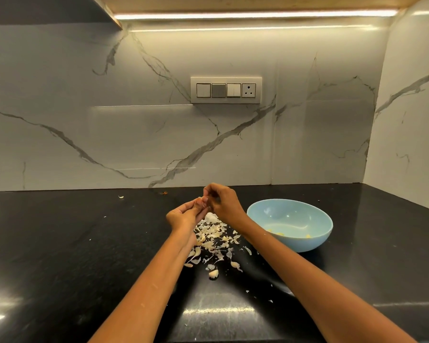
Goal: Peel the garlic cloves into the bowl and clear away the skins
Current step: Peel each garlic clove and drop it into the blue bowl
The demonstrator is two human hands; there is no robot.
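Head view: a person's two bare hands meet above a black stone desk (84,243), just left of a pale blue bowl (320,233). The left hand (183,215) is turned palm up, its fingers (198,204) curled together around a small pale thing that appears to be a garlic clove (204,205), mostly hidden by the fingertips. The right hand (223,201) arches over from the bowl side, its thumb and first fingers pinched down onto the same small thing; whether it grips skin or the clove itself cannot be told.

Below the hands and left of the bowl, a loose heap of papery garlic skins (212,235) spreads over the desk, touching the left wrist and trailing toward the camera. At the near end of that trail lies one whole clove (213,273), well apart from the bowl. A few yellowish peeled pieces (280,233) lie on the bowl's floor. A stray flake (120,197) sits far to the left of the bowl, near the wall.

Behind the bowl rises a white marble-veined backsplash (84,120) carrying a switch plate (226,90) with three rocker switches and a socket. No brand, label or writing can be read anywhere.
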